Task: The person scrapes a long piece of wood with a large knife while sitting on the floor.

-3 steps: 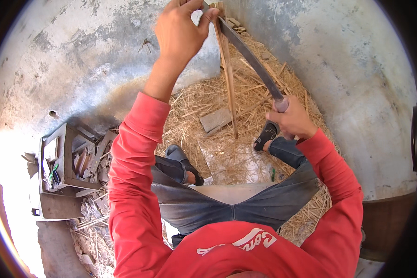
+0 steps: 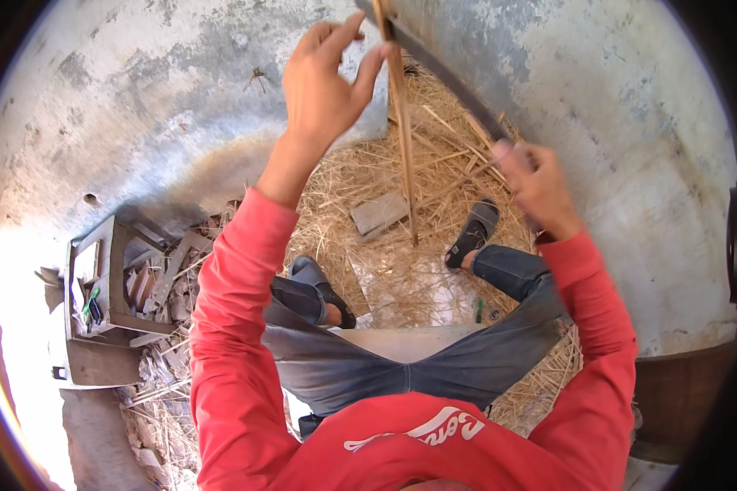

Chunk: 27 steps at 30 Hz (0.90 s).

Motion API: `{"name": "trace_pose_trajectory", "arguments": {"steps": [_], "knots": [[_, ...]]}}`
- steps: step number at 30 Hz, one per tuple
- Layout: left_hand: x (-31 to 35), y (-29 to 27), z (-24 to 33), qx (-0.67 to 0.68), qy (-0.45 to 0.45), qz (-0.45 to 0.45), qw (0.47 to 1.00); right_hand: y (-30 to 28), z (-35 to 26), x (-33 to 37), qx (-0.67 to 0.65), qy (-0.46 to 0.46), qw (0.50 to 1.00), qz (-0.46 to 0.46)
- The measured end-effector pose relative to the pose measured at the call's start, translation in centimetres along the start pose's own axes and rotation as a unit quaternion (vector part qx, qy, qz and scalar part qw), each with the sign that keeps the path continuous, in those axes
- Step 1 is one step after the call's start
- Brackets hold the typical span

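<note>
A long knife (image 2: pixel 454 80) runs slantwise from the upper middle down to my right hand (image 2: pixel 540 184), which is closed round its handle. Its blade crosses the upper part of a long, upright strip of split wood or bamboo (image 2: pixel 404 139); the strip's lower end tapers down among the shavings. My left hand (image 2: pixel 323 90) is just left of the strip, with thumb and fingers apart. Its thumb tip comes close to the strip, and I cannot tell if they touch. The strip's top is cut off by the picture's edge.
Loose shavings (image 2: pixel 336 196) cover the floor round my feet, with a grey brick-like block (image 2: pixel 380 214) among them. An overturned wooden stool (image 2: pixel 110 286) with scraps lies at left. A curved, worn wall (image 2: pixel 180 90) surrounds the space. A brown wooden surface (image 2: pixel 680 401) stands at lower right.
My left hand has loosened its grip near the blade's tip and the strip's top, and its fingers have spread. My right hand has moved up and slightly right with the knife.
</note>
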<state>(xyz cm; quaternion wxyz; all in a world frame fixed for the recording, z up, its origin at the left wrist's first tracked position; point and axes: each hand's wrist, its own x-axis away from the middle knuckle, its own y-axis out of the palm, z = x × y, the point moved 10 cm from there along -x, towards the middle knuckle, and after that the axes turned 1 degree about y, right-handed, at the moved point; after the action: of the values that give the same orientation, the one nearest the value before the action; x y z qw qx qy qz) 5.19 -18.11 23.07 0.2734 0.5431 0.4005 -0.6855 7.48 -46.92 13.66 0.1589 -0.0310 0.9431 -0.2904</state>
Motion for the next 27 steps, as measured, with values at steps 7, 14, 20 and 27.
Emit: {"name": "trace_pose_trajectory", "arguments": {"steps": [7, 14, 20, 27], "knots": [[12.8, -4.1, -8.0, -0.025, -0.097, -0.152, 0.983, -14.2, -8.6, -1.6, -0.091, -0.025, 0.979, 0.18], [25.4, -8.7, -19.0, -0.125, -0.293, -0.211, 0.924, -12.0, -6.9, -2.7, 0.02, 0.018, 0.997, 0.07], [24.9, -9.1, -19.6, -0.105, -0.308, -0.191, 0.926, 2.0, 10.7, -7.5, -0.097, 0.2, 0.974, -0.045], [27.1, -10.3, -21.5, -0.115, -0.366, -0.195, 0.903, -9.2, -5.7, -6.5, -0.045, 0.058, 0.988, 0.136]]}}
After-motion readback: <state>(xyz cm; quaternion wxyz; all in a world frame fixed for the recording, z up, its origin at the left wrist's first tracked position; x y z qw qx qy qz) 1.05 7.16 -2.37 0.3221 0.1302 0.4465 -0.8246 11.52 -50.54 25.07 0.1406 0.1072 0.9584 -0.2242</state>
